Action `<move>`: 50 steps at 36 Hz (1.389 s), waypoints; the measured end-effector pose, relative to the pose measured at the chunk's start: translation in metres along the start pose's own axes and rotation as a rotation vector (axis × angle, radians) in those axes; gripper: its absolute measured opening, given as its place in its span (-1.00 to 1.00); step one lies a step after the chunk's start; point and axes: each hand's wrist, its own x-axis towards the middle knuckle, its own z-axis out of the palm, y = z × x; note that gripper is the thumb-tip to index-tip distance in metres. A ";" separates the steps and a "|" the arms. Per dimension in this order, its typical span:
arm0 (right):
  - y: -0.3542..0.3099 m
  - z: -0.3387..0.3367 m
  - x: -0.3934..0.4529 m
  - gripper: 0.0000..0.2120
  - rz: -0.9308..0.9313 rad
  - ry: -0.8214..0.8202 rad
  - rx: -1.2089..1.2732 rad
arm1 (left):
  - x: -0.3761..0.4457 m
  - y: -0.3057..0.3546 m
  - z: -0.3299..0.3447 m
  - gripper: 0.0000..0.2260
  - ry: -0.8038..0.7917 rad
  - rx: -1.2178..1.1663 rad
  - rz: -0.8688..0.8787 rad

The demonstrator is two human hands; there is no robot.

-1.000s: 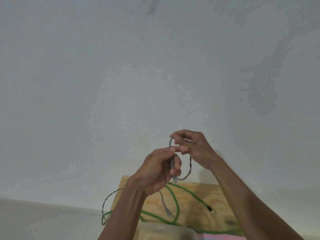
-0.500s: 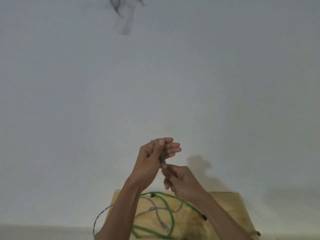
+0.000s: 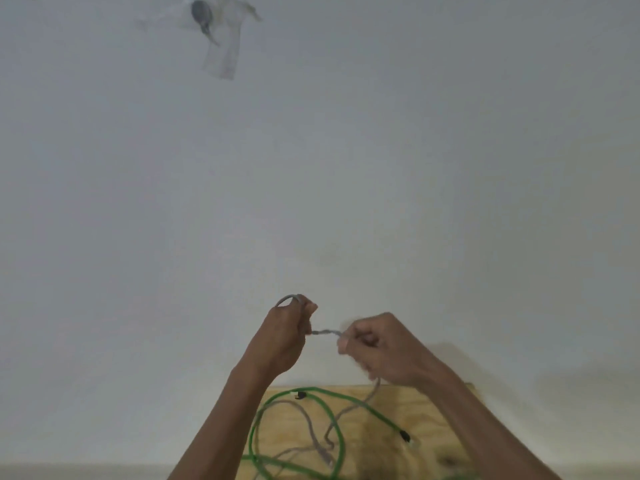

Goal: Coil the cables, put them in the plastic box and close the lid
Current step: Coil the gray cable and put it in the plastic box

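I hold a thin grey cable (image 3: 325, 332) up in front of the white wall with both hands. My left hand (image 3: 284, 336) is closed on a small loop of it that pokes out above the fist. To the right, my right hand (image 3: 377, 348) pinches the same cable, and a short stretch spans between the two hands. The rest of the grey cable hangs down from my right hand onto the wooden table (image 3: 429, 414). A green cable (image 3: 259, 420) lies in loose loops on that table. The plastic box is out of view.
A white wall (image 3: 346, 168) fills most of the view right behind the table. A dark object under clear tape (image 3: 221, 36) sticks to the wall high up at the left. A pale floor strip (image 3: 86, 472) shows at the bottom left.
My right hand has moved from below my left hand out to the right, drawing a short length of grey cable between them. The view has tilted a little further up the wall.
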 end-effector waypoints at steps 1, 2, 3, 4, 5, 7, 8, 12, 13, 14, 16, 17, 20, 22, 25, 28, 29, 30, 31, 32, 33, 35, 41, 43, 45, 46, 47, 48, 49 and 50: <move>-0.004 -0.006 0.004 -0.81 -0.035 0.012 -0.013 | -0.002 0.002 -0.003 -0.70 -0.031 -0.003 -0.050; -0.009 -0.012 0.008 -0.84 -0.077 0.020 -0.025 | -0.004 0.007 -0.006 -0.58 -0.063 -0.035 -0.081; -0.015 -0.016 0.013 -0.84 -0.122 0.026 -0.037 | -0.008 0.014 -0.010 -0.48 -0.099 -0.081 -0.093; -0.021 -0.020 0.018 -0.84 -0.168 0.032 -0.047 | -0.011 0.021 -0.013 -0.40 -0.140 -0.133 -0.096; -0.027 -0.022 0.023 -0.83 -0.208 0.039 -0.061 | -0.012 0.028 -0.016 -0.33 -0.188 -0.195 -0.105; -0.040 -0.026 0.033 -0.83 -0.280 0.059 -0.062 | -0.013 0.039 -0.024 -0.27 -0.299 -0.361 -0.133; -0.046 -0.027 0.038 -0.84 -0.309 0.074 -0.045 | -0.014 0.043 -0.027 -0.27 -0.352 -0.461 -0.144; -0.055 -0.024 0.057 -0.84 -0.353 0.162 0.116 | -0.015 0.058 -0.039 -0.42 -0.441 -0.962 -0.126; -0.053 -0.020 0.060 -0.80 -0.333 0.181 0.173 | -0.014 0.062 -0.042 -0.47 -0.414 -1.066 -0.101; -0.050 -0.014 0.063 -0.75 -0.311 0.174 0.223 | -0.012 0.066 -0.045 -0.51 -0.377 -1.134 -0.066; -0.041 -0.001 0.063 -0.75 -0.289 0.127 0.281 | -0.005 0.072 -0.052 -0.56 -0.302 -1.192 0.013; -0.036 0.007 0.060 -0.79 -0.276 0.113 0.251 | -0.001 0.074 -0.056 -0.57 -0.267 -1.205 0.039; -0.022 0.026 0.049 -0.66 -0.220 0.074 0.133 | 0.011 0.076 -0.071 -0.59 -0.151 -1.173 0.053; -0.018 0.034 0.042 -0.81 -0.173 0.011 0.172 | 0.020 0.072 -0.079 -0.60 -0.052 -1.051 0.060; -0.019 0.035 0.036 -0.72 -0.181 -0.038 0.141 | 0.030 0.061 -0.083 -0.65 0.066 -0.871 0.060; -0.023 0.029 0.030 -0.70 -0.264 -0.066 -0.077 | 0.032 0.051 -0.080 -0.71 0.134 -0.673 0.033; -0.026 0.025 0.029 -0.72 -0.280 -0.059 -0.152 | 0.032 0.047 -0.078 -0.72 0.150 -0.571 0.038; -0.029 0.021 0.028 -0.76 -0.293 -0.054 -0.202 | 0.032 0.045 -0.076 -0.74 0.149 -0.476 0.047; -0.033 0.017 0.027 -0.78 -0.307 -0.046 -0.234 | 0.031 0.041 -0.072 -0.75 0.127 -0.393 0.045; -0.037 0.011 0.027 -0.79 -0.323 -0.026 -0.260 | 0.029 0.039 -0.069 -0.75 0.087 -0.333 0.033; -0.042 0.006 0.028 -0.80 -0.341 -0.004 -0.278 | 0.026 0.036 -0.064 -0.73 0.034 -0.301 0.026; -0.053 -0.006 0.032 -0.83 -0.359 0.022 -0.248 | 0.018 0.034 -0.057 -0.58 -0.066 -0.297 0.033; -0.071 -0.034 0.049 -0.94 -0.374 0.078 -0.041 | -0.007 0.047 -0.050 -0.28 -0.420 -0.858 -0.137; -0.069 -0.033 0.051 -0.92 -0.344 0.093 0.108 | -0.010 0.057 -0.050 -0.37 -0.476 -1.077 -0.117; -0.064 -0.027 0.053 -0.89 -0.318 0.118 0.168 | -0.011 0.069 -0.051 -0.48 -0.509 -1.230 -0.057; -0.061 -0.022 0.053 -0.89 -0.320 0.104 0.192 | -0.011 0.074 -0.052 -0.55 -0.513 -1.281 -0.017; -0.058 -0.017 0.053 -0.89 -0.323 0.062 0.235 | -0.010 0.078 -0.054 -0.60 -0.506 -1.329 0.019; -0.054 -0.012 0.052 -0.87 -0.311 0.017 0.271 | -0.010 0.082 -0.056 -0.62 -0.488 -1.374 0.041; -0.053 -0.007 0.050 -0.83 -0.284 -0.023 0.310 | -0.008 0.085 -0.059 -0.63 -0.459 -1.416 0.044; -0.052 -0.004 0.047 -0.79 -0.254 -0.042 0.299 | -0.007 0.088 -0.062 -0.62 -0.416 -1.437 0.040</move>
